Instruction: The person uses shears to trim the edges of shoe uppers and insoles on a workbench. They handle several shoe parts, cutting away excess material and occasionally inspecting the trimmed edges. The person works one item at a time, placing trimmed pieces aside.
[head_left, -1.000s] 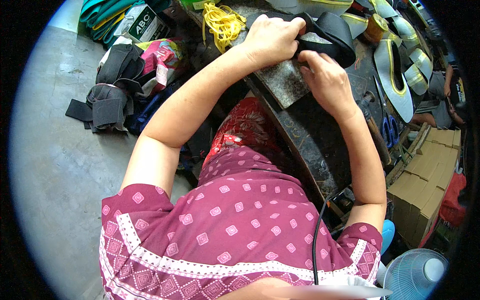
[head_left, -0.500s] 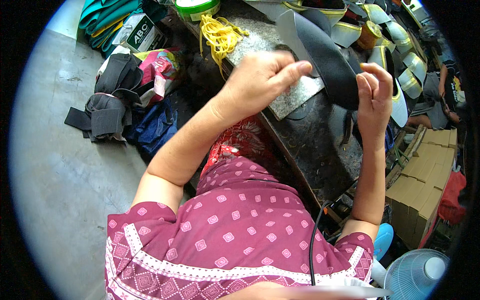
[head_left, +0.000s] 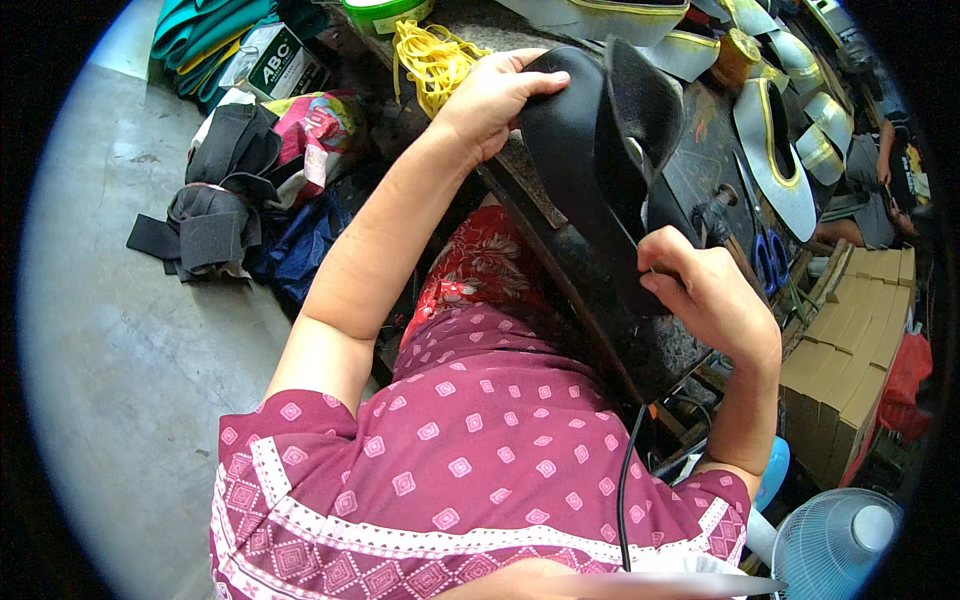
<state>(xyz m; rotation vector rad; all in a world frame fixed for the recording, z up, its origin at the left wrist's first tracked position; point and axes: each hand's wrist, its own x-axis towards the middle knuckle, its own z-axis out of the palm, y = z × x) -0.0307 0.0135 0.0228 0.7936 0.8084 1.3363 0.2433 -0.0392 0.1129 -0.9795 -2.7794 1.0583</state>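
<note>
I hold a black sandal point(head_left: 590, 165) with a wide strap up over the dark workbench point(head_left: 700, 170). My left hand point(head_left: 490, 95) grips its far end, thumb along the sole's edge. Around the near end of the sandal closes my right hand point(head_left: 705, 295), its fingers pinching the sole's rim. The strap arches upward between the two hands. Under the sandal the bench top is partly hidden.
Grey soles with yellow edging point(head_left: 775, 150) lie along the bench's far side, with blue-handled scissors point(head_left: 768, 262) near them. A yellow cord bundle point(head_left: 432, 58) sits at the bench's left end. Black fabric pieces point(head_left: 210, 205) lie on the concrete floor. Cardboard boxes point(head_left: 850, 350) and a fan point(head_left: 845, 545) stand at right.
The sandal has been lifted off the bench and turned lengthwise toward me. My right hand slid down to its near end while my left hand moved to the far end.
</note>
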